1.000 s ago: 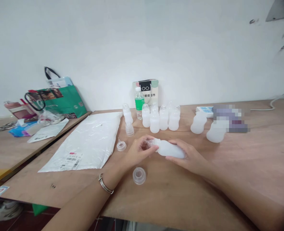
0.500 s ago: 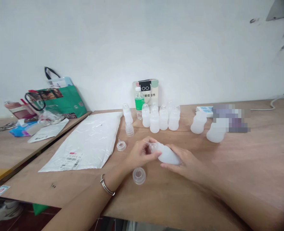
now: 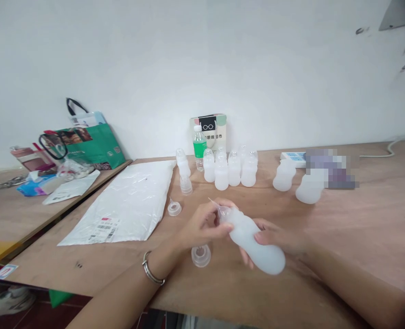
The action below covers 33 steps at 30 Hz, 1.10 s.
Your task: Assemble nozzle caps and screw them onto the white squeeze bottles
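Note:
A frosted white baby bottle (image 3: 257,242) lies tilted between my hands, its rounded base toward me on the right. My left hand (image 3: 211,224) pinches the clear pointed top (image 3: 223,211) at the bottle's neck. Fingers of my right hand (image 3: 271,235) wrap the bottle's middle, thumb on top. Just below my left hand, a clear ring-shaped cap (image 3: 201,257) rests on the table. Another cap with a thin spike (image 3: 174,208) sits farther off to the left, near a clear bottle cover (image 3: 186,185).
Several capped baby bottles (image 3: 221,173) stand at the back, beside a green-labelled water bottle (image 3: 199,148) and a paper bag (image 3: 219,132). Two uncapped bottles (image 3: 284,176) stand at right. A white mailing bag (image 3: 127,201) covers the left; a green bag (image 3: 99,146) leans beyond.
My right hand has shifted its grip, with the thumb now on top of the bottle. The bottle's base has swung down and right, showing more of its body.

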Each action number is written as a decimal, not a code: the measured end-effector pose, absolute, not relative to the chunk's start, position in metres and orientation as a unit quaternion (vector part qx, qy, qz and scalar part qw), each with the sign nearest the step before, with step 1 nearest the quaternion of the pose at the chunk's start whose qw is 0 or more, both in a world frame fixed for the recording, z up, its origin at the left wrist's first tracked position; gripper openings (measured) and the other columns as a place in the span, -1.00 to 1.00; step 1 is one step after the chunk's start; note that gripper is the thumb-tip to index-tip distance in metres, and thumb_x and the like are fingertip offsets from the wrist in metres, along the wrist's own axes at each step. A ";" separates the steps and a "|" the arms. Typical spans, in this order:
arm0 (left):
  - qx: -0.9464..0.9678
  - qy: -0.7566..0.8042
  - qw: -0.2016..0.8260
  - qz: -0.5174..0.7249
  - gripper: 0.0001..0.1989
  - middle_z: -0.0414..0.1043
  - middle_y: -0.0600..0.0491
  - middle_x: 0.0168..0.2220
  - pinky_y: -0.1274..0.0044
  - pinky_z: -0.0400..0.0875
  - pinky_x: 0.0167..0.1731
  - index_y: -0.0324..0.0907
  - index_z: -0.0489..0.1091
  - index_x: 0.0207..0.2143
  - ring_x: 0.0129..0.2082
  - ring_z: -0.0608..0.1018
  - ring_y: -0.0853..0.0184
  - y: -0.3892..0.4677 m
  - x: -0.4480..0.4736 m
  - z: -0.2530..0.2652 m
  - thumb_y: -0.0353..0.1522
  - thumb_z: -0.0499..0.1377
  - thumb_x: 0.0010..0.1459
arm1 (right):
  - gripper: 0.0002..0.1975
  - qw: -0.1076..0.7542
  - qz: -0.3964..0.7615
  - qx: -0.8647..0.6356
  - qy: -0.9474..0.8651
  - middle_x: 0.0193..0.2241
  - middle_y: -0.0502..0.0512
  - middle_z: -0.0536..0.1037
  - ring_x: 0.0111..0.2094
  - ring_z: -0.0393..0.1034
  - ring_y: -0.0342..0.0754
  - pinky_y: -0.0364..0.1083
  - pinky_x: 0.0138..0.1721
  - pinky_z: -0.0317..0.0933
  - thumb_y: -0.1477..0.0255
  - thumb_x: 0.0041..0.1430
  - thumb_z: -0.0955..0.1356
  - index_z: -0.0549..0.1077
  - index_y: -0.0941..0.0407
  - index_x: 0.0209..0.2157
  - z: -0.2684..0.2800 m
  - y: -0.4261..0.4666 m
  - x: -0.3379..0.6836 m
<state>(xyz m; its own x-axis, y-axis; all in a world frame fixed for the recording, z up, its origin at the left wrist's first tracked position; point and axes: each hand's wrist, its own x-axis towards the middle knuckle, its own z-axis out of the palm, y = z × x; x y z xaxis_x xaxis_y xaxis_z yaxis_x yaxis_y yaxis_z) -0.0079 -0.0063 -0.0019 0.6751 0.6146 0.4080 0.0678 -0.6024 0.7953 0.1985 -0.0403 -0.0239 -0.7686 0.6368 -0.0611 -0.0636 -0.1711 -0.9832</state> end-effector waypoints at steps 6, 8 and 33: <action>0.787 0.294 0.367 0.399 -0.64 0.36 0.01 -0.31 0.53 0.31 -0.35 -0.20 0.29 -0.19 -0.34 0.39 0.36 0.007 -0.006 -0.015 -0.16 0.16 0.04 | -0.55 0.398 0.403 -0.456 -0.687 -0.21 0.02 0.45 -0.22 0.34 -0.06 -0.14 -0.25 0.23 0.22 -0.10 0.43 0.34 0.06 -0.14 -0.018 -0.043 0.186; 0.787 0.288 0.387 0.385 -0.65 0.35 0.02 -0.32 0.53 0.31 -0.37 -0.19 0.29 -0.18 -0.36 0.38 0.38 0.004 -0.004 -0.016 -0.15 0.14 0.05 | -0.63 0.357 0.426 -0.455 -0.696 -0.33 -0.01 0.46 -0.33 0.34 -0.07 -0.15 -0.35 0.22 0.22 -0.08 0.42 0.38 0.09 -0.24 -0.019 -0.042 0.188; 0.765 0.539 -0.092 0.340 -0.68 0.35 -0.13 -0.07 0.20 0.19 -0.03 -0.19 0.24 -0.02 -0.05 0.39 0.08 0.086 -0.047 -0.014 -0.32 0.01 0.16 | -0.56 0.465 0.386 -0.473 -0.641 -0.20 0.07 0.41 -0.16 0.33 0.00 -0.03 -0.18 0.27 0.21 0.01 0.35 0.25 0.05 -0.08 -0.047 -0.023 0.188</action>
